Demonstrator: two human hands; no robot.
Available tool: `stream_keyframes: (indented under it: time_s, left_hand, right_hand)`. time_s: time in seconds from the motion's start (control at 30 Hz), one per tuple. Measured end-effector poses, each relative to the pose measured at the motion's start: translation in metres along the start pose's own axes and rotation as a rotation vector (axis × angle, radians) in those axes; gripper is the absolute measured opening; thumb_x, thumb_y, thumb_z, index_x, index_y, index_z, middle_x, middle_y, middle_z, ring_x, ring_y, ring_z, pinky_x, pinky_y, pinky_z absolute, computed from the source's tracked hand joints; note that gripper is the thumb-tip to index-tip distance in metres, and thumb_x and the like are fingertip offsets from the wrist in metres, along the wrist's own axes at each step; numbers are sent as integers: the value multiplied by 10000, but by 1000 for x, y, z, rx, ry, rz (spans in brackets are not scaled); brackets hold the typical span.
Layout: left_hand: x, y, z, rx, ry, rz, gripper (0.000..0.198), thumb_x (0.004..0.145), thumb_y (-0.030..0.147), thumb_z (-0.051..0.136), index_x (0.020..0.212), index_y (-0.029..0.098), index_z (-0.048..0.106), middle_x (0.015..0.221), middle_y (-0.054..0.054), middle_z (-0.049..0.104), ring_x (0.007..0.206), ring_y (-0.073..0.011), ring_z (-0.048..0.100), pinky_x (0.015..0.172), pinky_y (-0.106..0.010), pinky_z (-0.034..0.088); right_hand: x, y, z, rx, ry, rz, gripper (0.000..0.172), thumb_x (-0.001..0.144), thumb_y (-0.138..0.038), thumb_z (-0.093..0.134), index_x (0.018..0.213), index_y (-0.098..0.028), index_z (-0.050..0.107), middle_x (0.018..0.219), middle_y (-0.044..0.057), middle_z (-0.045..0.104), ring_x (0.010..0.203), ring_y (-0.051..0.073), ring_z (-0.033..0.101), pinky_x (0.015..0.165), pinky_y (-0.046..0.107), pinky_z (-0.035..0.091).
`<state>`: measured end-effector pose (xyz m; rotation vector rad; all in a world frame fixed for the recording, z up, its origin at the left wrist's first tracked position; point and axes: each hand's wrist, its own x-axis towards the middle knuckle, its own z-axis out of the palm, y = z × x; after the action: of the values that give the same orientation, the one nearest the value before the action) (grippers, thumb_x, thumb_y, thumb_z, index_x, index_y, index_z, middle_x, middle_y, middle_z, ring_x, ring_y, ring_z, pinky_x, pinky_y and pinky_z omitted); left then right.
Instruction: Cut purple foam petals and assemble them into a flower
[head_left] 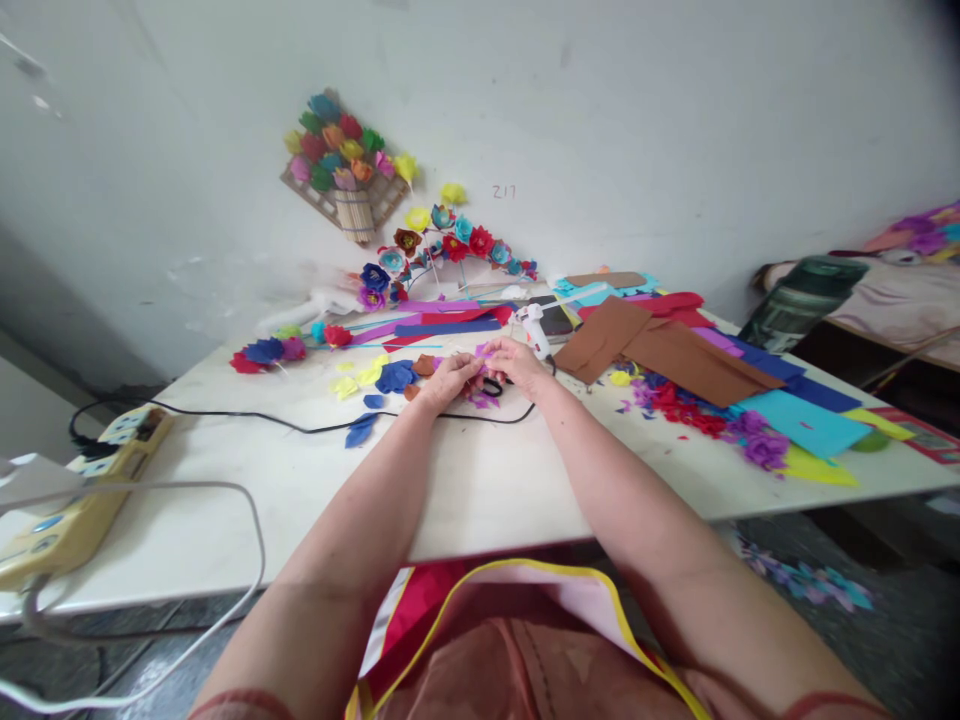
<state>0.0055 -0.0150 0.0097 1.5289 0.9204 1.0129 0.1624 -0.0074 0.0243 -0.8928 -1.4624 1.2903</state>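
Left hand (452,379) and right hand (517,362) pinch purple paper (484,351) between fingertips — seemingly unfinished; completed flowers (480,241) line the worktop's (495,500) back edge — blue petals (396,377) lie loose, apparently unused.

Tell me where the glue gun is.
In the head view, slightly right of centre, the white glue gun sits just beyond the right hand, left of the brown sheets.
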Motion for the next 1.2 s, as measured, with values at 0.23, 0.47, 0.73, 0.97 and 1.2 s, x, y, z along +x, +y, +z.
stream_keyframes:
  time_s: [0.23, 0.47, 0.73, 0.97, 1.2]
  left_hand:
    - [1, 0, 1, -8, 8, 35, 419, 715, 559, 679, 663, 175, 518, 533, 12, 528, 438, -78, 431, 429, -227, 300]
    - [0, 0, 1, 55, 13, 49, 429, 754, 564, 644, 627, 175, 514, 496, 19, 495, 410, -72, 404, 417, -227, 286]
    - [1, -2, -1, 106, 90, 85, 468, 743, 614, 628, 625, 180, 498, 481, 37, 485, 402, -71, 393, 417, -226, 277]
    - [3, -4, -3, 125, 123, 103, 448, 728, 589, 655, 621, 171, 533, 529, 3, 554, 450, -87, 447, 461, -235, 324]
    - [3, -7, -4, 37, 65, 72, 423, 660, 553, 725, 661, 163, 560, 572, -6, 596, 498, -104, 501, 511, -244, 376]
  right_hand:
    - [-1, -2, 1, 38, -11, -4, 161, 638, -113, 563, 790, -166, 568, 460, -57, 562, 363, 68, 437, 369, 169, 344]
    - [-3, -4, 2, -21, 2, -27, 204, 654, -61, 563, 830, -164, 574, 449, -69, 544, 374, 68, 442, 376, 157, 346]
    - [0, 0, 0, 53, 67, 100, 240, 874, -374, 562, 785, -153, 583, 450, -24, 557, 316, 62, 403, 294, 161, 264]
    - [1, 4, 0, -19, 88, 84, 292, 759, -255, 705, 569, -166, 503, 413, -38, 521, 298, 36, 358, 278, 149, 223]
    - [1, 4, 0, -29, 93, 37, 285, 764, -249, 691, 564, -169, 505, 407, -45, 511, 303, 35, 349, 285, 145, 242]
